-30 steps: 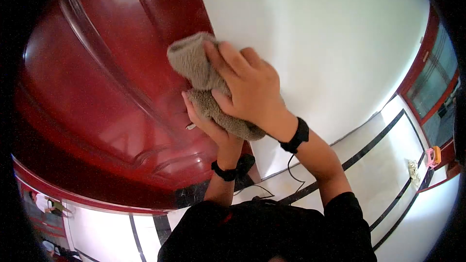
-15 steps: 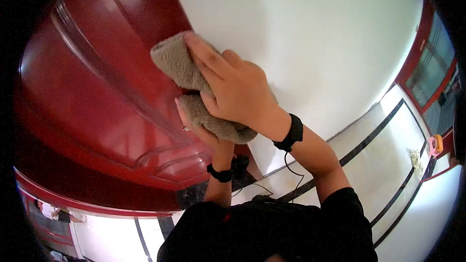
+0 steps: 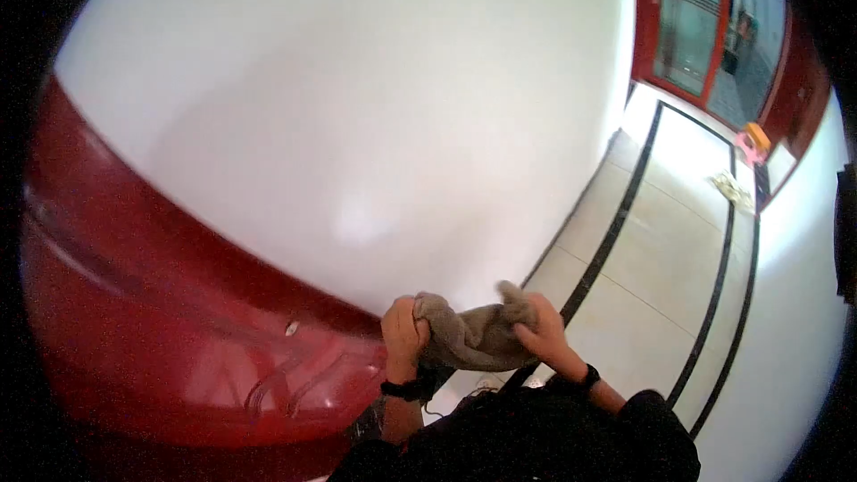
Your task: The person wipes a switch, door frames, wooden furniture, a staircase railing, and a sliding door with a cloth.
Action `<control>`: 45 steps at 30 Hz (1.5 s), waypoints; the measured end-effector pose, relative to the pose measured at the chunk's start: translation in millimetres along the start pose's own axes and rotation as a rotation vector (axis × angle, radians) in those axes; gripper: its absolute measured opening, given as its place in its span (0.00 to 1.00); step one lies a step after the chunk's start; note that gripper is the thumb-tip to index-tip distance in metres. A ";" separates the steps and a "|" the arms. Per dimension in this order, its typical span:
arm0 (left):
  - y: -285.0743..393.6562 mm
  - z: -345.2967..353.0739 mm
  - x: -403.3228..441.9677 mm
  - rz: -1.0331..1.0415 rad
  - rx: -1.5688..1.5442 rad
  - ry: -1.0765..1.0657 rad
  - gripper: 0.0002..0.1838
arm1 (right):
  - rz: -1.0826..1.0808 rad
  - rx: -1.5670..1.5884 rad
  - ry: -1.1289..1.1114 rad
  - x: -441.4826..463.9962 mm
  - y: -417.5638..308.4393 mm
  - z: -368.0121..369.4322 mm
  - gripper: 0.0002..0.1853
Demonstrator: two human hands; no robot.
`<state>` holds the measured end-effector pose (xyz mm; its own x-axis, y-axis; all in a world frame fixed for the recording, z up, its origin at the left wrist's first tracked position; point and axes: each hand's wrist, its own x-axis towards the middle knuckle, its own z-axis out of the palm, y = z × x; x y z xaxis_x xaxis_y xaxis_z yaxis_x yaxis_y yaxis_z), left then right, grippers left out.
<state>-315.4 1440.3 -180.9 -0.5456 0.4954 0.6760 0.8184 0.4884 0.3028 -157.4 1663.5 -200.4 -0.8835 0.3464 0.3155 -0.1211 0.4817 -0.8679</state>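
Observation:
A brown-grey cloth (image 3: 478,337) hangs bunched between my two hands, low in the head view in front of my body. My left hand (image 3: 404,330) is closed round its left end. At the other end my right hand (image 3: 544,332) grips the cloth, and a loose corner sticks up above the fingers. Black bands circle both wrists. To the left stands a glossy dark red door (image 3: 205,357) with carved mouldings; neither hand touches it.
A white wall (image 3: 357,125) rises ahead, beside the red door. Pale floor tiles (image 3: 661,259) with black stripes run along the right toward a red-framed glass door (image 3: 692,27). A pink and orange object (image 3: 752,143) and a crumpled pale item (image 3: 732,189) lie near it.
My hands have drawn away from the red door and moved down and right. The folded cloth is now bunched between them. The view has turned right.

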 end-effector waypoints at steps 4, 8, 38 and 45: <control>10.9 71.7 12.1 -0.027 -0.140 -0.181 0.07 | 0.420 0.135 0.442 -58.0 43.3 -52.7 0.24; 61.9 138.7 28.5 0.193 -0.186 -0.541 0.08 | 0.410 -0.199 0.658 -91.6 32.7 -86.2 0.23; 455.8 569.0 236.4 0.460 -1.304 -1.653 0.27 | 0.311 -0.433 1.121 -15.5 145.3 -471.5 0.22; 525.6 632.2 269.4 0.659 -1.403 -1.521 0.23 | 0.297 -0.470 1.265 -23.9 196.4 -534.0 0.15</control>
<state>-146.1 2284.6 -264.4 0.6876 0.7063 0.1681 0.0716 -0.2963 0.9524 81.7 2179.7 -173.5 0.1898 0.8491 0.4930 0.3841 0.3979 -0.8332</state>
